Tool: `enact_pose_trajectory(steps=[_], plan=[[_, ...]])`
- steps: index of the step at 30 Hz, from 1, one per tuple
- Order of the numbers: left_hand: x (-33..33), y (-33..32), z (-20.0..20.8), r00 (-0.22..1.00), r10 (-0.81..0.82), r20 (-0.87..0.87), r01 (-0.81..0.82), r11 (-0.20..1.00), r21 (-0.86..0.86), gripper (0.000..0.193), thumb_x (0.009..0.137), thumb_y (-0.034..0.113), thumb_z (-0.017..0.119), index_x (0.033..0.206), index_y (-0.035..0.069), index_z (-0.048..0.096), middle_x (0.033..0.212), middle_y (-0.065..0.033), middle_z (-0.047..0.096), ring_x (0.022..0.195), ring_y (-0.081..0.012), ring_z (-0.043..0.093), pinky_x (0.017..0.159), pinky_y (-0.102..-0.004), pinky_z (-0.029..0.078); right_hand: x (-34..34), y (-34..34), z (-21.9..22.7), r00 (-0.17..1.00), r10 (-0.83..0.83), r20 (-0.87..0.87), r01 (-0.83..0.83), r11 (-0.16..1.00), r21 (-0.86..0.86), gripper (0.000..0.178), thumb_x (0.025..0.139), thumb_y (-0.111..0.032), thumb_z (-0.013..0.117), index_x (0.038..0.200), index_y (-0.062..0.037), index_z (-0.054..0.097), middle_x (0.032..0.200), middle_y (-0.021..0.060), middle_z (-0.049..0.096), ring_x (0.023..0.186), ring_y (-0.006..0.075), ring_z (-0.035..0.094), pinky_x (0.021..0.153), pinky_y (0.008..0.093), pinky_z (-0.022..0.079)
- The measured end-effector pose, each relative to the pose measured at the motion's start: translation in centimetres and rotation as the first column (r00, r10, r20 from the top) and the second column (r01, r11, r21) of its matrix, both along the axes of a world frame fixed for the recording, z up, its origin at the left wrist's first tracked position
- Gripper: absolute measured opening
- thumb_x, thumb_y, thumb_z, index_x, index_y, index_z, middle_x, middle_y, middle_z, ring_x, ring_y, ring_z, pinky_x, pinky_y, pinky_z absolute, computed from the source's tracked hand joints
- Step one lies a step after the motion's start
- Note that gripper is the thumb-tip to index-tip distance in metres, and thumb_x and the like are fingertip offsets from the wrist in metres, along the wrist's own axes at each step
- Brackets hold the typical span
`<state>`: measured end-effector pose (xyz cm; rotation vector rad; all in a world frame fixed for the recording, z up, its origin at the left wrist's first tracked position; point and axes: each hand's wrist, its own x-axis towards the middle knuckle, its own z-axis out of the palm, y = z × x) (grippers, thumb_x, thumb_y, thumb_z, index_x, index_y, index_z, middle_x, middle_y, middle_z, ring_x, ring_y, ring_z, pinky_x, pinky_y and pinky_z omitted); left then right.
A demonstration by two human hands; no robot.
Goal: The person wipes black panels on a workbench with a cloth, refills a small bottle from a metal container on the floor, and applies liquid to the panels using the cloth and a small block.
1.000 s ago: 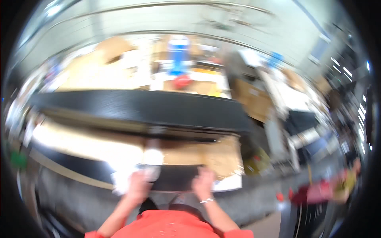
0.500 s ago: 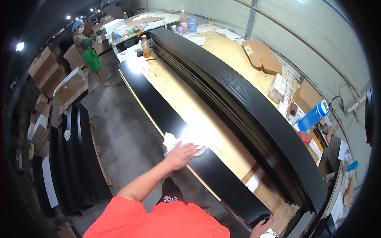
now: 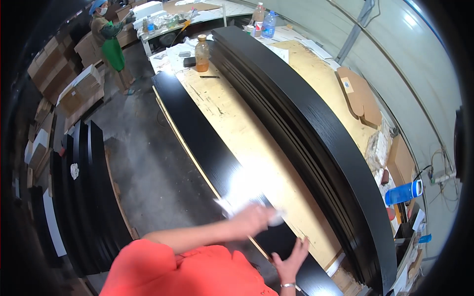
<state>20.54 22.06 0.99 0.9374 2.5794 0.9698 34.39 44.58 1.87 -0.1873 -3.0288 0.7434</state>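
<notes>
A long black board [image 3: 197,126] lies along the near edge of the worktable. My left hand [image 3: 249,220], smeared by motion, presses a white cloth [image 3: 277,218] onto the board's face. Bits of the cloth stick out on both sides of that hand. My right hand [image 3: 292,260] rests on the same board, closer to me, with its fingers spread and nothing in them. A bracelet circles the right wrist. Beyond the board stands a tall stack of black boards [image 3: 301,108].
An amber-liquid bottle [image 3: 202,54] stands at the table's far end. A blue water bottle [image 3: 404,192] and a cardboard piece [image 3: 358,96] lie to the right. More black boards [image 3: 81,197] stand on the floor at left. A person in a green apron [image 3: 113,53] works farther off.
My left hand has slid along the board toward me and to the right with the cloth. My right hand has moved up from the board's near end onto its face.
</notes>
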Motion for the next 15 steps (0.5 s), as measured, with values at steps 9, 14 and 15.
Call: enact_pose_trajectory(steps=[9,14,15], plan=[[-18.1,-29.1,-4.4,0.507,0.707,-0.492,-0.755,0.640,0.142,0.020,0.086,0.015,0.057,0.101,0.008,0.068,0.091,-0.0169,0.069,0.080,-0.0368,0.066,0.075,-0.0465,0.051,-4.9,-6.4,-1.1,0.984,0.174,0.026,-0.175,0.953,0.247,0.105,0.060,-0.050,0.078,0.143,-0.0019,0.035,0.152,0.0257,0.027,0.140,0.0449,0.024,0.113,0.0571,0.020],[-19.9,-33.6,-4.3,0.402,0.832,-0.382,-0.874,0.473,0.112,0.020,0.092,0.016,0.051,0.096,0.001,0.063,0.086,-0.0230,0.064,0.075,-0.0391,0.060,0.068,-0.0482,0.047,-5.5,-7.0,-1.0,0.983,0.180,0.029,-0.181,0.948,0.262,0.103,0.060,-0.049,0.077,0.141,-0.0015,0.037,0.150,0.0262,0.029,0.138,0.0459,0.026,0.112,0.0564,0.022],[-19.3,-29.6,-6.3,0.433,0.841,-0.324,-0.846,0.504,0.177,0.032,0.099,0.025,0.047,0.093,-0.003,0.061,0.079,-0.0223,0.064,0.071,-0.0354,0.060,0.065,-0.0451,0.046,-5.3,-6.7,-1.1,0.985,0.164,0.051,-0.172,0.950,0.260,0.104,0.060,-0.049,0.077,0.142,-0.0019,0.035,0.152,0.0259,0.028,0.139,0.0464,0.025,0.112,0.0577,0.020]])
